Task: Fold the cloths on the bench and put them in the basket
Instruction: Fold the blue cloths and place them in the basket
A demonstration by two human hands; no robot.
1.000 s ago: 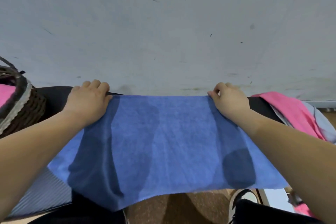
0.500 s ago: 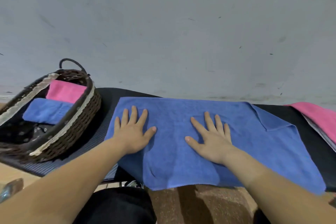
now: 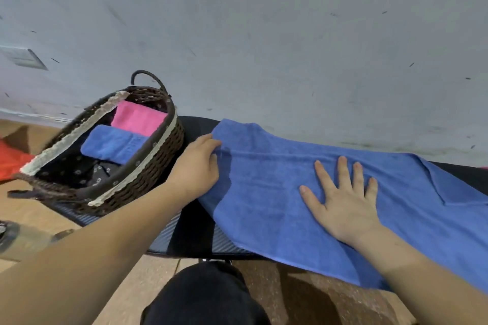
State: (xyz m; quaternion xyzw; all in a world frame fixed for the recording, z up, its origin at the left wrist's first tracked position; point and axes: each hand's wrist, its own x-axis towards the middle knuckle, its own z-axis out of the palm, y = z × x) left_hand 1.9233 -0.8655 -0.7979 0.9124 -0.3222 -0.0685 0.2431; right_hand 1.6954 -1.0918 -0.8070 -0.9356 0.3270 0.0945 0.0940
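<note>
From the head camera you look down over both bare forearms at the black bench (image 3: 194, 232), which runs along a grey wall (image 3: 264, 34). The blue cloth (image 3: 264, 214) lies spread across the bench from its middle out to the right, its near edge hanging over the front of the bench above the floor (image 3: 303, 295) and its far right corner turned back on itself. Your left hand (image 3: 196, 166) reaches forward to the cloth's left edge near the far left corner, knuckles up. Its fingers curl round that edge so their tips are hidden in the fabric, and the cloth is bunched up slightly there. Your right hand (image 3: 343, 200) lies palm down on the middle of the cloth, flat and holding nothing, its fingers (image 3: 342, 169) straight, spread and pointing away from you, thumb out to the left. The right forearm crosses the near edge of the cloth. Just left of your left hand, the dark wicker basket (image 3: 158, 166) stands on the left end of the bench. Inside it a folded blue cloth (image 3: 111, 144) lies in front of a folded pink cloth (image 3: 137, 119), the two touching. Your knee (image 3: 206, 295), in black, shows at the bottom of the view.
</note>
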